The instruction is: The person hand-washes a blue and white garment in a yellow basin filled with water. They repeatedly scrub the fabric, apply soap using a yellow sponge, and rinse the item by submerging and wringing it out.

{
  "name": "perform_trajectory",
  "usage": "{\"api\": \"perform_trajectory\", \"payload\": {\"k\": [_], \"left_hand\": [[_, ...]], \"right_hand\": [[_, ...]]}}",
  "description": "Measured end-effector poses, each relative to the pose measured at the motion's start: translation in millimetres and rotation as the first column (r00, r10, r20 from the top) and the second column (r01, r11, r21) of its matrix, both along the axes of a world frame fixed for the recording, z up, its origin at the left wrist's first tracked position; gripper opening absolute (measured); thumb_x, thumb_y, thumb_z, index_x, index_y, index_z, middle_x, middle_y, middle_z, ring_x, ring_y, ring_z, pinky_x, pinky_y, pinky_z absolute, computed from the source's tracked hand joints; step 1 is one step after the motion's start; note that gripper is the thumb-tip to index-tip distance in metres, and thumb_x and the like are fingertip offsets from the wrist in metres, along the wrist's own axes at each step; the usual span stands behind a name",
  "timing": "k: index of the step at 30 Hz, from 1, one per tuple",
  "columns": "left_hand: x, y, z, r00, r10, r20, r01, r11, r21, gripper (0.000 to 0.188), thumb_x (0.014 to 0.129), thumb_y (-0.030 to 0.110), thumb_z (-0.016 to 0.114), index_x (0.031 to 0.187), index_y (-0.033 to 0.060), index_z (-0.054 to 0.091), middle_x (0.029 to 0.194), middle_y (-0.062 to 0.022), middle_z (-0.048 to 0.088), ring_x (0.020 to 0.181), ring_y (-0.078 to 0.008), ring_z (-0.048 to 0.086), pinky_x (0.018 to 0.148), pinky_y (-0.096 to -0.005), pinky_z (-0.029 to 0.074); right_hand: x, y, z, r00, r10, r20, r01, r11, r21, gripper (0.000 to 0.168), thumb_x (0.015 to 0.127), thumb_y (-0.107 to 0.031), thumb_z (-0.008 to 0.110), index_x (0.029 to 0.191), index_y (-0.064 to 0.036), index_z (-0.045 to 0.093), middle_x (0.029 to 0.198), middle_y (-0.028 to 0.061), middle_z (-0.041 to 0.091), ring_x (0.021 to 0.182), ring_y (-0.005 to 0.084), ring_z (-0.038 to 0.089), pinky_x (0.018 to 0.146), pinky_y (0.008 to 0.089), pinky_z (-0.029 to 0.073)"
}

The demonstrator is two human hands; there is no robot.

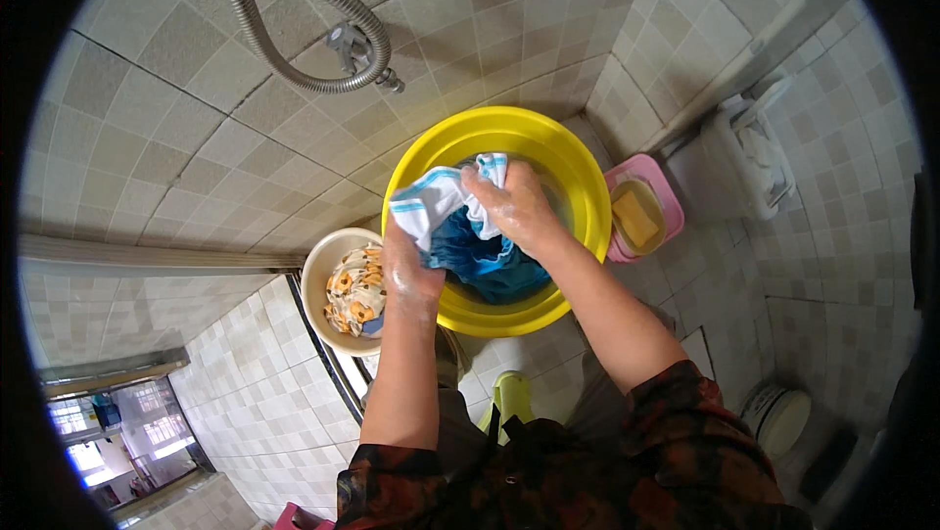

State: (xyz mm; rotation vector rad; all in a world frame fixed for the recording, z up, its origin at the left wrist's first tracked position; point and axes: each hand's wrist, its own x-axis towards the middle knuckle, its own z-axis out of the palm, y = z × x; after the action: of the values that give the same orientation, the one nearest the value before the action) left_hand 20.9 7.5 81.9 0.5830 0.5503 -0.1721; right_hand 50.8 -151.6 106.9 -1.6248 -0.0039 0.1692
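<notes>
Over a large yellow plastic tub (499, 324) holding water, both soapy hands grip a garment. Its white part with light-blue stripes (440, 200) stretches between them. My left hand (411, 258) is near the tub's left side, closed on the garment's edge; some of its fingers are hidden. My right hand (518, 203) pinches the bunched white cloth near the tub's middle. Dark blue wet cloth (492, 266) lies below, partly in the water; whether it is the same piece I cannot tell.
Left of the tub stands a cream basin (317, 310) with flower-patterned cloth (356, 291). At its right, a pink basin (664, 185) carries a bowl with a yellow block (635, 219). A metal shower hose (294, 75) hangs on the tiled wall. A lidded bucket (784, 423) stands lower right.
</notes>
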Motion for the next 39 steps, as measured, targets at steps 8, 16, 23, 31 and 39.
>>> {"api": "perform_trajectory", "payload": {"k": [8, 16, 23, 31, 39], "left_hand": [[-28, 45, -93, 0.945, -0.062, 0.323, 0.125, 0.976, -0.179, 0.030, 0.098, 0.039, 0.053, 0.108, 0.0122, 0.063, 0.088, -0.0056, 0.064, 0.082, -0.0205, 0.063, 0.074, -0.0372, 0.052], [-41, -30, -31, 0.996, -0.076, 0.052, 0.079, 0.996, -0.047, 0.042, 0.095, 0.045, 0.060, 0.115, 0.0084, 0.063, 0.104, -0.0061, 0.068, 0.093, -0.0182, 0.064, 0.080, -0.0346, 0.052], [-37, -46, -24, 0.987, -0.147, -0.060, 0.150, 0.987, 0.058, 0.040, 0.094, 0.044, 0.062, 0.119, 0.0114, 0.062, 0.109, -0.0064, 0.068, 0.096, -0.0181, 0.064, 0.085, -0.0348, 0.051], [-31, 3, -61, 0.975, -0.065, 0.212, 0.095, 0.987, -0.133, 0.033, 0.098, 0.039, 0.056, 0.118, 0.0125, 0.061, 0.108, -0.0059, 0.069, 0.096, -0.0184, 0.065, 0.084, -0.0350, 0.053], [-31, -19, -44, 0.997, -0.058, 0.054, 0.055, 0.998, 0.040, 0.037, 0.096, 0.043, 0.059, 0.115, 0.0109, 0.063, 0.102, -0.0040, 0.067, 0.089, -0.0158, 0.062, 0.081, -0.0321, 0.050]], "right_hand": [[-68, 63, 3, 0.741, 0.297, 0.602, 0.017, 0.888, -0.459, 0.021, 0.082, -0.027, 0.069, 0.077, -0.008, 0.062, 0.076, 0.0140, 0.066, 0.065, 0.0310, 0.067, 0.057, 0.0411, 0.054], [-61, 54, 7, 0.861, 0.141, 0.488, 0.149, 0.849, -0.508, 0.027, 0.085, -0.034, 0.069, 0.074, -0.009, 0.065, 0.073, 0.0125, 0.067, 0.065, 0.0293, 0.068, 0.058, 0.0409, 0.055], [-17, 34, -3, 0.982, 0.053, 0.180, 0.102, 0.654, -0.750, 0.018, 0.078, -0.023, 0.071, 0.084, -0.007, 0.065, 0.085, 0.0144, 0.066, 0.077, 0.0286, 0.069, 0.062, 0.0393, 0.055], [-65, 58, 1, 0.694, 0.272, 0.667, 0.065, 0.899, -0.434, 0.017, 0.081, -0.022, 0.074, 0.083, -0.009, 0.063, 0.075, 0.0072, 0.065, 0.068, 0.0267, 0.067, 0.059, 0.0375, 0.055], [-55, 49, 6, 0.837, 0.163, 0.523, 0.144, 0.856, -0.497, 0.018, 0.078, -0.025, 0.073, 0.081, -0.011, 0.063, 0.074, 0.0107, 0.066, 0.067, 0.0284, 0.067, 0.059, 0.0392, 0.055]]}}
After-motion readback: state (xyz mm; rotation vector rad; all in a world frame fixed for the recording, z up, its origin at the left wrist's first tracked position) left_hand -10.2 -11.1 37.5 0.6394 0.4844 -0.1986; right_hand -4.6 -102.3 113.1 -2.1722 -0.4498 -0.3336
